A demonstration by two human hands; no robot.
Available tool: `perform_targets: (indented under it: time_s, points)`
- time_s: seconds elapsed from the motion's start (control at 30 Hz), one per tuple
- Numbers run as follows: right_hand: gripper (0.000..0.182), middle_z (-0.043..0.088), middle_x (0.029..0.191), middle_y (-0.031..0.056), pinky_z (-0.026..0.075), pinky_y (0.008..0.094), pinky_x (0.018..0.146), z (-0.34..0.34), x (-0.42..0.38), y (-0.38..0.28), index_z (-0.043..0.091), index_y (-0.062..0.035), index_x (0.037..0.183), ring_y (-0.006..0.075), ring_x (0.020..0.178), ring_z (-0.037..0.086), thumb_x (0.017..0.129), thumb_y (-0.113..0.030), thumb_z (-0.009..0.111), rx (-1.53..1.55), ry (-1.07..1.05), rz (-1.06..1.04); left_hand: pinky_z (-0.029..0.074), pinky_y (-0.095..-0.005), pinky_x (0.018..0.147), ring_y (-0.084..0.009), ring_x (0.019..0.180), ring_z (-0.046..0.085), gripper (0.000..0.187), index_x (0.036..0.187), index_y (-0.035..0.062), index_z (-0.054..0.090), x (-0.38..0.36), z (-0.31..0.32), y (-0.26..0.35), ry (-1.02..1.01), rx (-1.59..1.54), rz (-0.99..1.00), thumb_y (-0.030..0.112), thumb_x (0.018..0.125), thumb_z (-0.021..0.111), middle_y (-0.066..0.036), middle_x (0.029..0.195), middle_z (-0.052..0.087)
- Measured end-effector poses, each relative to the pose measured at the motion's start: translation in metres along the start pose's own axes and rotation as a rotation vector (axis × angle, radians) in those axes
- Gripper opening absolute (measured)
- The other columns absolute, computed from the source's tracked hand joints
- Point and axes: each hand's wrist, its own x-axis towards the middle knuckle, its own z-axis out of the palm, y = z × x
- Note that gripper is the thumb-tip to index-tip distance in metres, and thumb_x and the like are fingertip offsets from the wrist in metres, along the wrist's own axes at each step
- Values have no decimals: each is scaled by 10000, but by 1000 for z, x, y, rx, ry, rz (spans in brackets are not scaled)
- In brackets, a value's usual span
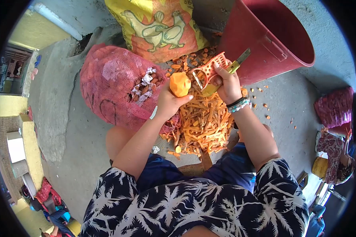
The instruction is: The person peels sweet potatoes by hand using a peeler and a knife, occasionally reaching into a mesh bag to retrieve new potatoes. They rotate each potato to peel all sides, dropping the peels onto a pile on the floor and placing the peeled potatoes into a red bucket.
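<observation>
My left hand is wrapped round a peeled carrot, its bright orange end facing up. In my right hand is an orange peeler with a perforated handle, its metal blade turned toward the carrot but apart from it. The same hand also grips a knife with a yellow-green handle, its short blade pointing up and right. Below both hands lies a heap of carrot peelings, with cut carrot ends among them. Something yellowish under my right hand is partly hidden.
A pink mesh sack stands at left, carrots and crumpled paper showing in its opening. Behind are a yellow printed sack and a tall red bin. Carrot bits dot the concrete floor. Other people sit at both lower edges.
</observation>
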Motion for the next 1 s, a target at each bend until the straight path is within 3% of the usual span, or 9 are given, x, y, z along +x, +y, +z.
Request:
perform_targets:
  time_s: [0.23, 0.27, 0.3, 0.37, 0.57, 0.7, 0.83, 0.9, 1.0]
  points:
    - [184, 568, 759, 33, 397, 201, 451, 17, -3, 17, 481, -48, 922, 72, 534, 504, 803, -29, 620, -133, 124, -198, 435, -267, 737, -129, 820, 565, 399, 979, 36, 544, 4, 9, -12, 76, -62, 2, 6, 600, 667, -24, 907, 596]
    - [243, 570, 793, 37, 432, 202, 470, 15, 3, 13, 464, -46, 950, 86, 580, 542, 784, -28, 639, -296, 194, -214, 435, -266, 729, -126, 805, 562, 392, 971, 36, 541, 3, 8, -17, 73, -64, -5, -2, 598, 654, -19, 889, 593]
    - [282, 572, 793, 47, 447, 204, 469, -8, 25, 24, 445, -42, 972, 93, 588, 551, 774, -28, 645, -678, 364, -478, 436, -266, 721, -124, 790, 560, 385, 963, 36, 539, 1, 7, -19, 70, -65, -9, -10, 595, 641, -14, 871, 589]
    - [278, 570, 784, 53, 445, 214, 465, -12, 41, 4, 438, -39, 973, 96, 581, 543, 781, -32, 640, -308, 450, -394, 435, -266, 707, -129, 775, 558, 384, 950, 41, 538, -1, 1, -7, 35, -34, 50, -18, 585, 641, -15, 846, 575]
    - [199, 539, 722, 35, 374, 227, 423, -6, 39, -4, 437, -44, 929, 81, 486, 457, 817, -11, 598, -146, 172, -341, 466, -385, 803, -246, 945, 561, 496, 1139, 39, 446, -4, -9, 10, -107, -619, -477, 12, 656, 554, -106, 963, 548]
    - [179, 536, 697, 23, 365, 220, 421, -11, 40, -16, 458, -46, 928, 70, 475, 449, 818, -13, 596, -221, 207, -246, 469, -406, 809, -262, 916, 577, 511, 1172, 34, 433, -7, -20, 14, -266, -959, -623, 63, 671, 523, -134, 976, 555]
    - [218, 571, 717, 31, 393, 212, 418, 0, 25, -13, 493, -35, 931, 74, 509, 498, 792, -77, 654, -362, 3, -180, 472, -381, 779, -228, 867, 581, 482, 1144, 36, 461, -10, -17, 11, -202, -808, -580, 82, 681, 585, -102, 949, 561]
    - [260, 594, 755, 36, 461, 222, 547, 9, 15, -9, 505, -33, 936, 83, 623, 550, 751, -52, 687, -518, -107, -282, 459, -341, 747, -184, 829, 567, 461, 1097, 37, 498, -11, -10, 15, -303, -356, -492, 106, 674, 669, -62, 913, 560]
    - [196, 605, 759, 47, 475, 239, 594, -16, 41, -16, 529, -24, 873, 104, 665, 566, 746, -22, 678, -866, 219, -665, 435, -301, 736, -149, 813, 550, 463, 1065, 25, 521, -14, -9, 19, -339, -363, -445, 88, 651, 719, -35, 886, 553]
